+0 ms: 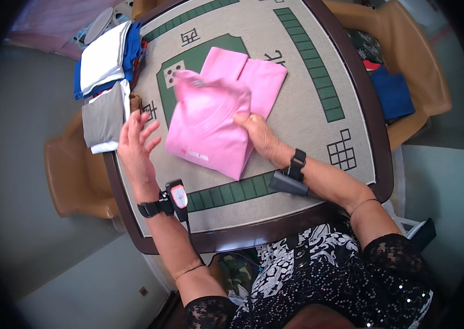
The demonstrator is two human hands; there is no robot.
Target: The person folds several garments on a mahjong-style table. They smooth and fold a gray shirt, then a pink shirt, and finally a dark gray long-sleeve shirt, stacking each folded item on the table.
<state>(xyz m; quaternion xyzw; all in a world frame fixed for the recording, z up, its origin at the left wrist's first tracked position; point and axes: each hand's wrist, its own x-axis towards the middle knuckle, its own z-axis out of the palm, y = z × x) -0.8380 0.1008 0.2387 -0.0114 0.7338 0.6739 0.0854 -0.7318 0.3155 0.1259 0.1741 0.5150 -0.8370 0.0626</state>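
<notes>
A pink shirt (211, 119) lies partly folded over the middle of the mahjong table. Its collar is toward the far side and blurred, and a small printed mark shows on its near part. My right hand (258, 131) grips the shirt's right edge, thumb on top and the other fingers hidden beneath the cloth. To the left of the shirt, my left hand (137, 144) is raised with fingers apart and nothing in it. Two pink flaps, perhaps sleeves, stick out beyond the collar.
Stacked folded clothes, a white garment (104, 57) and a grey garment (102, 115) among them, rest at the table's left edge. The mahjong table (310, 140) has a dark raised rim. Tan chairs stand left (75, 177) and right (421, 61); the right one holds blue cloth (392, 94).
</notes>
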